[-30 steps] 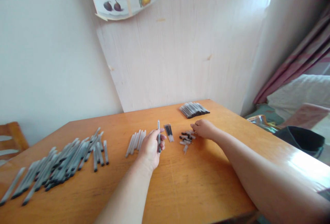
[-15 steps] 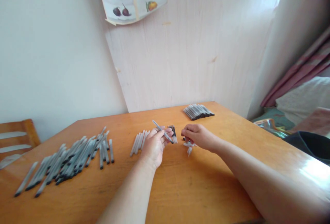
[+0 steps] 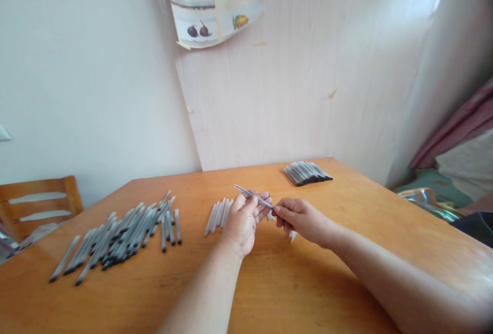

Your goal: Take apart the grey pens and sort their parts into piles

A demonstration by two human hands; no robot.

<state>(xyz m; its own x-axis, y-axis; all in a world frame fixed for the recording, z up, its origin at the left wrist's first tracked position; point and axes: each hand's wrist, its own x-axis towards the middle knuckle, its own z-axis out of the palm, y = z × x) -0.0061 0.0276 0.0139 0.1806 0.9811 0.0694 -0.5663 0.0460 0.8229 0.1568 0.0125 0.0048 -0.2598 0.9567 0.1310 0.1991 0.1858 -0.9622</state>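
Note:
My left hand (image 3: 242, 221) holds a slim clear-barrelled pen (image 3: 243, 189) between thumb and fingers, its pointed end tilted up to the left. At the pen's dark lower end, my right hand (image 3: 298, 218) is closed in a pinch. Whether a small separate part sits in those fingertips is hidden. Just left of my left hand lies a row of whitish translucent tubes (image 3: 218, 216). Small clear pieces (image 3: 293, 235) show partly from under my right hand.
A large loose heap of clear pens with black ends (image 3: 127, 234) covers the table's left side. Near the back right edge lies a neat stack of similar pens (image 3: 307, 174). A wooden chair (image 3: 42, 203) stands at the left, and a dark container (image 3: 475, 226) beyond the right edge.
My right hand has come from the small pieces on the table to the pen's dark end. The pen has stayed in my left hand and lies flatter. The camera view has shifted.

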